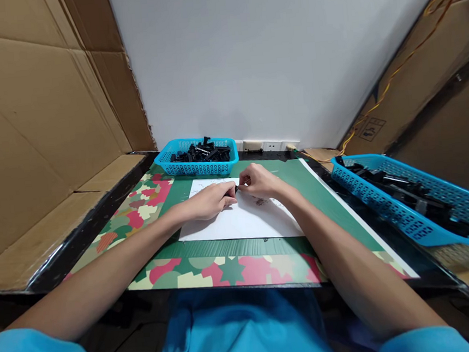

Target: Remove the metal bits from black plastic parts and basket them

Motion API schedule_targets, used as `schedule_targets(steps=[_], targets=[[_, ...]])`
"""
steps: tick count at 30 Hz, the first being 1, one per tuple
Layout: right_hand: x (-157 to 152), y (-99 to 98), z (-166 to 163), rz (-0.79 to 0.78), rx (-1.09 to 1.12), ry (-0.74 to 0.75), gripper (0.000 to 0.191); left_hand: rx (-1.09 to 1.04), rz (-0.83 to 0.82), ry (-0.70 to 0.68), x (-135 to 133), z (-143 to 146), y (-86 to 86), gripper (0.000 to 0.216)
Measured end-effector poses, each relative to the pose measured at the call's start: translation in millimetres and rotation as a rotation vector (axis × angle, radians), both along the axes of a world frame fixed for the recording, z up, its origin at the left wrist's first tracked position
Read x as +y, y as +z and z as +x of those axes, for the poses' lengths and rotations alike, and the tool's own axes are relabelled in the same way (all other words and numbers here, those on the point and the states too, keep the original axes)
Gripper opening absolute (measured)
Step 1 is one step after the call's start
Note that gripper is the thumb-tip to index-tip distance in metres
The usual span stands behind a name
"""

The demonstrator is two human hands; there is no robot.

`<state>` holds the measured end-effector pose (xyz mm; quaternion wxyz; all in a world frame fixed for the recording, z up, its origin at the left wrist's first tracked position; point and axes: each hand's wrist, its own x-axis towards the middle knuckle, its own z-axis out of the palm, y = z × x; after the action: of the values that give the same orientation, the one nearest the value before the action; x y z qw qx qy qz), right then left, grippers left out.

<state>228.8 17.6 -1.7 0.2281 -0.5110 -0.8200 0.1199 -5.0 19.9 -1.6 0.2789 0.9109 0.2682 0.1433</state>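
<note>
Both my hands meet over a white sheet of paper (239,225) that lies on a green mat (326,190). My left hand (212,201) rests on the paper with its fingers curled, pinching a small black part (236,188) at the fingertips. My right hand (259,182) is closed too, its fingertips touching the same small part from the right. Some tiny dark bits (261,201) lie on the paper just under my right hand.
A blue basket (195,157) of black parts stands at the back of the mat. A second, larger blue basket (409,199) with black parts sits at the right. Cardboard walls (36,122) close in the left and right sides. A patterned sheet (226,270) borders the mat.
</note>
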Motion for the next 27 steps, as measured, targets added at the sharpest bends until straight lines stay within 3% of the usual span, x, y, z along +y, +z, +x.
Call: schedule_targets(steps=[27], targets=[[-2.7,4.3,-1.8,-0.015,-0.036,-0.015,0.009,0.013,0.076,-0.046,-1.7,1.9,1.6,0.013]])
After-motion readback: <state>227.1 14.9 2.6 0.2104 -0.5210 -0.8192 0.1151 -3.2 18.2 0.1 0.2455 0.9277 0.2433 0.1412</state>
